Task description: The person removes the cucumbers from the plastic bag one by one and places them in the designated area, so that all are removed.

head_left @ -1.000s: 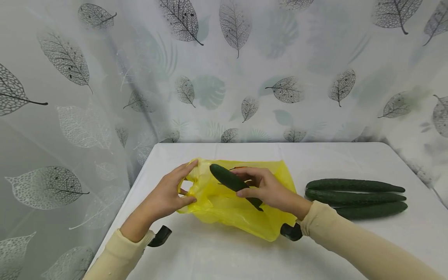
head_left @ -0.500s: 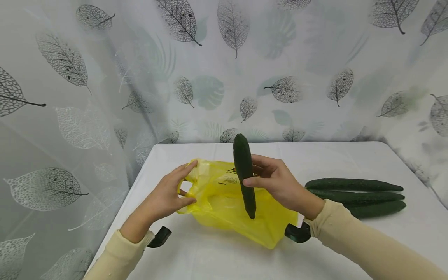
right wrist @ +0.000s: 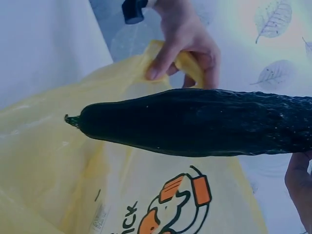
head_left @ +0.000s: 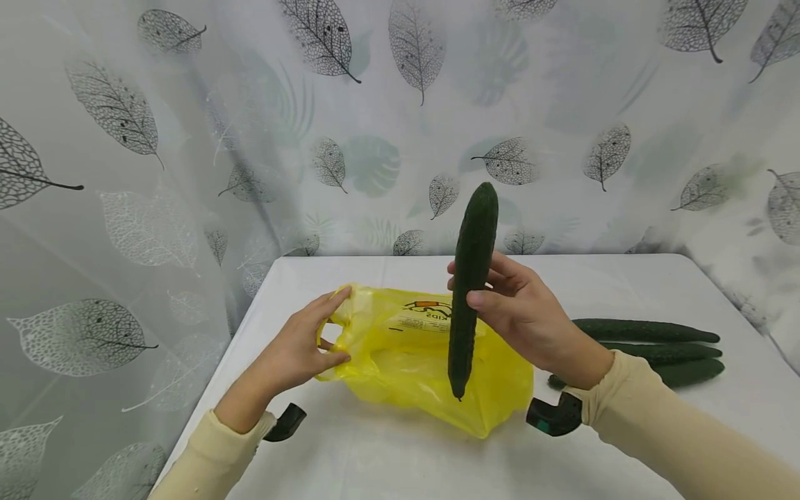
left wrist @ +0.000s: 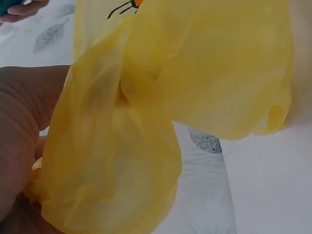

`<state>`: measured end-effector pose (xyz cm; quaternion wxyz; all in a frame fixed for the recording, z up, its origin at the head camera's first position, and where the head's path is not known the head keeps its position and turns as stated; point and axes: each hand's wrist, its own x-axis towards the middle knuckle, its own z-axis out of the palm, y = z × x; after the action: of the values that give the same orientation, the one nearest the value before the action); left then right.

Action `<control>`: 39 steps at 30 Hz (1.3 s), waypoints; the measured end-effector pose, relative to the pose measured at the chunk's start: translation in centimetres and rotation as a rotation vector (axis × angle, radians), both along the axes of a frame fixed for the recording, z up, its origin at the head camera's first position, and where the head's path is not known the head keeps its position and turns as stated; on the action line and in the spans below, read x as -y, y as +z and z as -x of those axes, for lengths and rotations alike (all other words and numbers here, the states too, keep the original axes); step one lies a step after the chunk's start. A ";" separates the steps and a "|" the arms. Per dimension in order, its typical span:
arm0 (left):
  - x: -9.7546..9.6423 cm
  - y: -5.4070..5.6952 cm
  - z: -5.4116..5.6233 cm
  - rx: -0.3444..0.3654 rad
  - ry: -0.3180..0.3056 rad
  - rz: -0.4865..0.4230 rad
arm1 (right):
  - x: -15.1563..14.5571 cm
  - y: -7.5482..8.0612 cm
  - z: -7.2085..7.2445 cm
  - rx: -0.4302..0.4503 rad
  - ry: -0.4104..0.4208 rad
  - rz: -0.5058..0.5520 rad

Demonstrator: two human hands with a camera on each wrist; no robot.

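Observation:
My right hand grips a dark green cucumber near its middle, thumb on the near side. The cucumber stands almost upright in front of a yellow plastic bag. In the right wrist view the cucumber lies across the picture, its stem end pointing left. My left hand holds the bag's handle end, with fingers and thumb spread through the handles. Close up in the left wrist view, the yellow film hangs beside the left hand. Printed lettering and an orange drawing show on the bag.
Three more cucumbers lie side by side at the right of the white table, partly behind the right forearm. A leaf-patterned curtain rises behind and to the left of the table.
My right hand has moved right and up with the cucumber, tilting it from slanted over the bag to nearly upright. More of the bag's print shows. The left hand has stayed in place.

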<state>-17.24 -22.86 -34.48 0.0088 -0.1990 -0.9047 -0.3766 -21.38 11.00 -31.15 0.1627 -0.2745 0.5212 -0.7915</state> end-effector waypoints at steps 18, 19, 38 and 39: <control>0.5 -0.4 0.4 0.005 0.082 -0.040 | -4.6 0.7 0.6 -0.172 -0.045 -0.091; 0.5 -0.4 0.4 0.004 0.085 -0.043 | -4.8 0.5 0.6 -0.193 -0.051 -0.115; 0.8 -0.6 0.5 0.018 0.102 -0.051 | -11.4 -3.8 0.4 -0.702 -0.298 -0.752; 0.8 -0.6 0.5 0.019 0.103 -0.051 | -11.7 -4.0 0.3 -0.725 -0.296 -0.778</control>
<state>-17.70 -23.65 -35.08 0.0243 -0.1484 -0.9039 -0.4005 -21.71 22.74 -35.18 -0.0509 -0.3729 0.8309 -0.4098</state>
